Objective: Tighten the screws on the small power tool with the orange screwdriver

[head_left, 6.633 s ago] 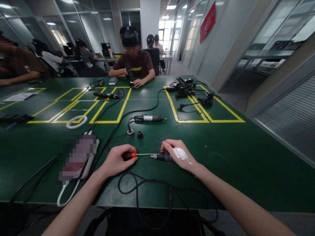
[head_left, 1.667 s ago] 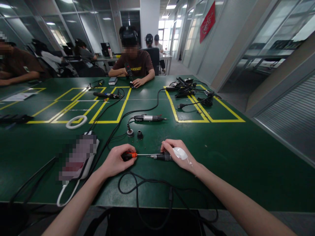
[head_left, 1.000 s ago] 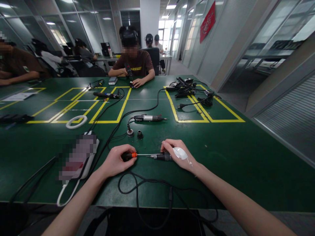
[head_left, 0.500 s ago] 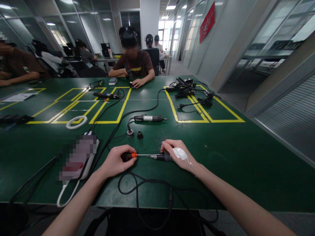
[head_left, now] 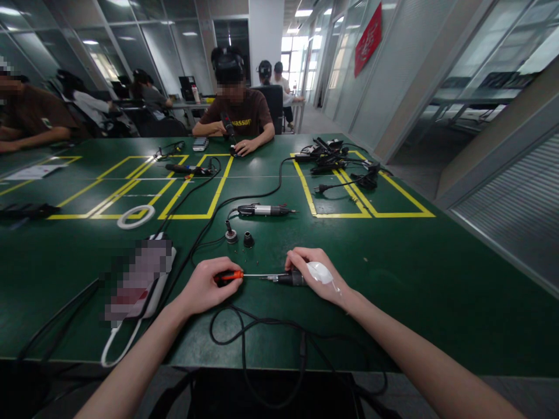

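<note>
The left hand [head_left: 205,286] is clamped on a screwdriver [head_left: 231,275] with an orange collar, its shaft lying level and pointing right; the right hand [head_left: 315,273] is closed on a dark tool [head_left: 286,279] lying on the green bench [head_left: 414,279], tip to tip with the shaft; its cord [head_left: 262,331] loops near the front edge; a second tool [head_left: 262,210] lies further back.

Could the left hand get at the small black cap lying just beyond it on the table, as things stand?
Probably yes, but not freely: the small black cap lies on bare table just past the left hand with nothing between, but those fingers are closed on the screwdriver.
</note>
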